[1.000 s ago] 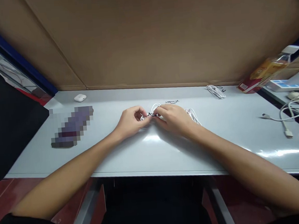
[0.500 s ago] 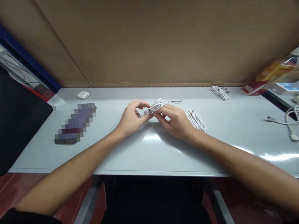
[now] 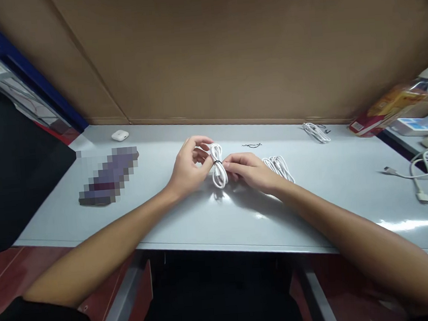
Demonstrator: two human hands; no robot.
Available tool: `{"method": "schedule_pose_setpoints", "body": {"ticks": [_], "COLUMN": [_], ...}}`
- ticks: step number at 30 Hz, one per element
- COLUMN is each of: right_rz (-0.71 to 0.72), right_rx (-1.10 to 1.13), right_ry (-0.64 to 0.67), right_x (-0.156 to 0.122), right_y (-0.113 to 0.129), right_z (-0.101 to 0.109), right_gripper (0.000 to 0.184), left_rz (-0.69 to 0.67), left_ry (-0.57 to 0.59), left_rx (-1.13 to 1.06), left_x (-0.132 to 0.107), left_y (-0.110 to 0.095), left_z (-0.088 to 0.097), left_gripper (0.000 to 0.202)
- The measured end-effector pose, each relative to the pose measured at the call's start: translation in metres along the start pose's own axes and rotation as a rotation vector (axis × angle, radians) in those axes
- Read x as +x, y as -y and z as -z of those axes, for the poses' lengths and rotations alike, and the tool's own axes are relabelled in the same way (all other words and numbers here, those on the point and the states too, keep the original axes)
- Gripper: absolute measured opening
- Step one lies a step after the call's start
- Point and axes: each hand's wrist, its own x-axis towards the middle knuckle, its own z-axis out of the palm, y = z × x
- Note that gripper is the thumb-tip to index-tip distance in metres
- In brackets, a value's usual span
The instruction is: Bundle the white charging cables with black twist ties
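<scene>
A white cable, coiled into a long bundle, stands nearly upright between my hands above the table. A black twist tie circles its middle. From the left, my left hand grips the bundle's side with thumb and fingers. My right hand pinches at the tie from the right; the tie's end is hidden in the fingertips. Just beyond my right hand lies another coiled white cable, partly covered by it. Several loose black twist ties rest behind.
A third white cable coil lies at the back right. Loose cables with connectors spread at the right edge, near a red and yellow packet. A white earbud case and a blurred-out dark object are on the left.
The cable bundle has turned from lying slanted across my fingers to nearly upright. My right hand's fingers have shifted to the tie at its middle.
</scene>
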Motion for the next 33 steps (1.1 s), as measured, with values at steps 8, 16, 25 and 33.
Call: {"method": "schedule_pose_setpoints", "body": {"ticks": [8,16,25,33], "right_rz": [0.113,-0.227,-0.31,-0.136], "right_rx": [-0.218,0.332,0.284,0.114], "right_ry": [-0.123,0.141,0.065,-0.144], "right_x": [-0.002,0.001,0.005,0.005], "right_y": [-0.001,0.009,0.004,0.001], "right_z": [0.0,0.023,0.04,0.057], "right_gripper": [0.025,0.019,0.016,0.027], "left_rz": [0.165,-0.081,-0.131,-0.125], "left_ry": [0.311,0.354,0.414,0.177], "left_rx": [-0.111,-0.027,-0.082,-0.207], "left_x": [0.003,0.004,0.004,0.008], "left_y": [-0.006,-0.01,-0.017,-0.013], "left_z": [0.004,0.012,0.015,0.014], "left_gripper": [0.035,0.016,0.004,0.013]}}
